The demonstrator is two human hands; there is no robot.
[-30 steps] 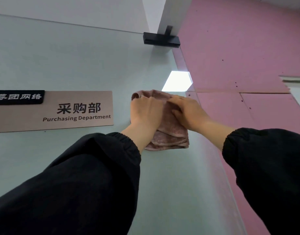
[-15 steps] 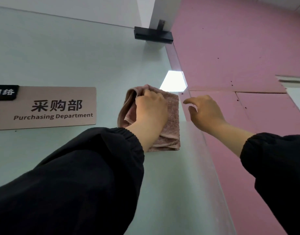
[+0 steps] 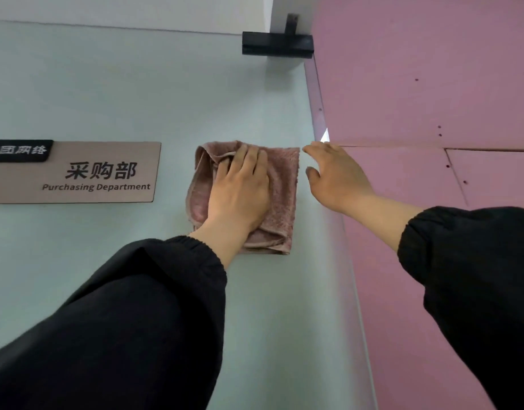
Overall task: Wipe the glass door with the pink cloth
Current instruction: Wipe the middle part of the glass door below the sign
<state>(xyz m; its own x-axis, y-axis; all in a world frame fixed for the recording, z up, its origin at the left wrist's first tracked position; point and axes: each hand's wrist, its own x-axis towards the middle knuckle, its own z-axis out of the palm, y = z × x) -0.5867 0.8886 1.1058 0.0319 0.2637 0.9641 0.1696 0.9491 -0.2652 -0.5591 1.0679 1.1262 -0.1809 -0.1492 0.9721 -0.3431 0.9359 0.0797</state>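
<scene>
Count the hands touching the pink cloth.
1. The left hand lies flat on the pink cloth, pressing it to the glass door. The right hand is off the cloth, at the door's edge.

Glass door (image 3: 107, 84) pale grey-green, frosted look, plain, no pattern. Cloth (image 3: 284, 184) dusty pink-brown, small bumpy woven texture, darker in the folds. Sign (image 3: 113, 173) light tan-brown with black Chinese characters and dark "Purchasing Department" lettering; its left tab (image 3: 18, 150) black with white characters. Bracket (image 3: 277, 45) at the door's top corner black. Wall (image 3: 417, 84) on the right flat pink with small dark dots and thin seam lines. Strip above the door white-grey. Both sleeves black, plain: left sleeve (image 3: 121, 321), right sleeve (image 3: 476, 276). Door edge (image 3: 317, 99) faint lilac tint.
</scene>
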